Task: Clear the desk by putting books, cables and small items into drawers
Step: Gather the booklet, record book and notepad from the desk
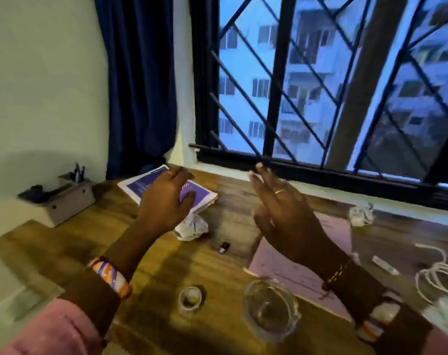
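Note:
A purple and white book (202, 194) lies at the back of the wooden desk (64, 247) near the curtain. My left hand (166, 201) hovers over it, fingers loosely spread, holding nothing. My right hand (279, 206) is raised above the desk middle, fingers straight, empty. Under it lies a pink paper sheet (274, 262). A crumpled white paper (192, 228) and a small black and orange item (224, 247) sit between the hands. White cables (434, 274) lie at the right.
A grey desk organiser (64, 198) with pens stands at the back left. A glass bowl (270, 308) and a small glass lid (190, 299) sit near the front edge. A white bundle (360, 213) rests by the barred window (294, 85). No drawer is in view.

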The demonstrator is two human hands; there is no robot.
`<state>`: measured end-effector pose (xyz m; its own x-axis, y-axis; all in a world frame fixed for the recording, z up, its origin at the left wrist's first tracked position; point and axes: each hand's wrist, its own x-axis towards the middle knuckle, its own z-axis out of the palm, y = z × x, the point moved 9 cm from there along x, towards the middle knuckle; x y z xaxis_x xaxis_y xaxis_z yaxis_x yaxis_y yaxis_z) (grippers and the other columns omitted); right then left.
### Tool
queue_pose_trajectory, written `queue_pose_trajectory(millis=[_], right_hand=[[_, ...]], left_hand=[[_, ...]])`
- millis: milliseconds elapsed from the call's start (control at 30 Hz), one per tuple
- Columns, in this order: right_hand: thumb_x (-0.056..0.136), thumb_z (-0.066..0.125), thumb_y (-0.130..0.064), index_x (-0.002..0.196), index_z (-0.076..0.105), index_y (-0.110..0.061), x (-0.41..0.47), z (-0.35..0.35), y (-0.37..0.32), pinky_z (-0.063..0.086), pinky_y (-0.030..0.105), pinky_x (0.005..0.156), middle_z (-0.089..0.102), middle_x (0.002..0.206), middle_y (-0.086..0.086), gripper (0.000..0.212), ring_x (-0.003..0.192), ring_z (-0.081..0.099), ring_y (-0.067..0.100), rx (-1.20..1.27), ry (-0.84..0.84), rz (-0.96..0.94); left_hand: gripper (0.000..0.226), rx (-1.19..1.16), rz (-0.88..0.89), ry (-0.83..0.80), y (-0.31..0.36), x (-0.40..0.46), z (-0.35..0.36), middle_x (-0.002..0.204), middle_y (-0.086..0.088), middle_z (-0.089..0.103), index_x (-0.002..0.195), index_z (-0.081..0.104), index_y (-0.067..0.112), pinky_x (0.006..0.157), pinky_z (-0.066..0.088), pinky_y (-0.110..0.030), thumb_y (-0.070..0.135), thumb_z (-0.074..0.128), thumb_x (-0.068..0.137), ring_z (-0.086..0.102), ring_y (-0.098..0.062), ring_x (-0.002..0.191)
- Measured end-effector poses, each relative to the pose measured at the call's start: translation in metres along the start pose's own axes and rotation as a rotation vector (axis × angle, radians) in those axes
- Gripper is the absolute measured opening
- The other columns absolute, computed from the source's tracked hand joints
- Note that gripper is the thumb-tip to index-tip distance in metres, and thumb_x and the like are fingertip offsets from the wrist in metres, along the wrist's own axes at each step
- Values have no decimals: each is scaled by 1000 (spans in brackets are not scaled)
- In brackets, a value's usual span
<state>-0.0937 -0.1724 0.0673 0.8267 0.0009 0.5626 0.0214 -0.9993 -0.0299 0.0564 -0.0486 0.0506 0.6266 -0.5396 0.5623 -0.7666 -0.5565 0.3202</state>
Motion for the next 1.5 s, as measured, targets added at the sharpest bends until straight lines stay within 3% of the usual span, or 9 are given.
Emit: queue_pose_trajectory(millis=[133, 300, 467, 600, 767, 933, 1167, 1333, 1500], right_hand=[[94, 46, -29, 148, -1, -28, 2, 99, -20, 36, 33, 107, -3, 158, 1, 72, 135, 36, 21, 109, -507, 41], [91, 50, -43, 145, -10, -30, -5, 160, -63, 32, 37, 109, 9, 158, 8, 83, 137, 30, 23, 228, -748, -71], [76, 70, -45, 139, -12, -41, -24, 192, -111, 17, 40, 117, -6, 158, 2, 104, 146, -1, 18, 290, -933, -259], [81, 65, -39, 146, 21, -35, -24, 210, -112, 25, 36, 111, 5, 158, 2, 78, 144, 11, 18, 231, -930, -232], [90, 52, -36, 142, 32, -31, -12, 215, -87, 39, 36, 101, 37, 148, -1, 55, 125, 46, 19, 44, -857, -135], [93, 46, -34, 137, 37, -24, 3, 207, -65, 38, 39, 101, 51, 135, 6, 47, 120, 51, 26, -162, -750, -44], [95, 40, -41, 144, 26, -31, 24, 204, -79, 27, 37, 113, 17, 155, 3, 51, 142, 17, 21, 29, -582, -17], [90, 57, -22, 128, 52, -14, 39, 209, -80, 45, 34, 98, 55, 129, 12, 39, 118, 52, 24, 396, -545, 113], [82, 68, -14, 112, 63, -11, 43, 194, -53, 49, 31, 90, 64, 115, 9, 30, 105, 59, 22, 497, -440, 178]], left_hand=[[45, 91, -137, -278, -87, -23, 39, 123, -19, 60, 116, 61, 4, 92, 42, -36, 32, 62, 81, 58, -34, 109], [47, 111, -75, -593, -138, -43, 89, 137, -11, 50, 120, 61, 16, 105, 32, -27, 42, 43, 85, 39, -24, 132], [61, 158, -137, -672, -169, -46, 129, 154, -25, 11, 149, 14, 15, 110, 30, -36, 37, 38, 96, 6, -32, 145], [56, 170, -91, -661, -172, -41, 145, 157, -16, 9, 148, 19, 19, 113, 27, -38, 38, 34, 98, 12, -30, 145], [47, 151, -98, -504, -179, -44, 126, 149, -8, 36, 137, 44, 22, 107, 34, -32, 44, 35, 95, 37, -22, 136], [48, 132, -163, -285, -181, -66, 75, 106, -10, 70, 100, 69, 18, 78, 49, -31, 49, 35, 86, 66, -30, 95], [52, 409, -418, -340, -202, -99, 55, 100, -7, 67, 96, 63, 17, 81, 47, -33, 58, 33, 90, 65, -27, 91], [50, 321, -546, -340, -205, -109, 63, 121, -12, 51, 118, 46, 13, 89, 47, -40, 53, 43, 89, 54, -32, 109], [54, 275, -606, -294, -212, -124, 67, 132, -16, 44, 126, 36, 12, 99, 36, -44, 53, 39, 91, 41, -35, 120]])
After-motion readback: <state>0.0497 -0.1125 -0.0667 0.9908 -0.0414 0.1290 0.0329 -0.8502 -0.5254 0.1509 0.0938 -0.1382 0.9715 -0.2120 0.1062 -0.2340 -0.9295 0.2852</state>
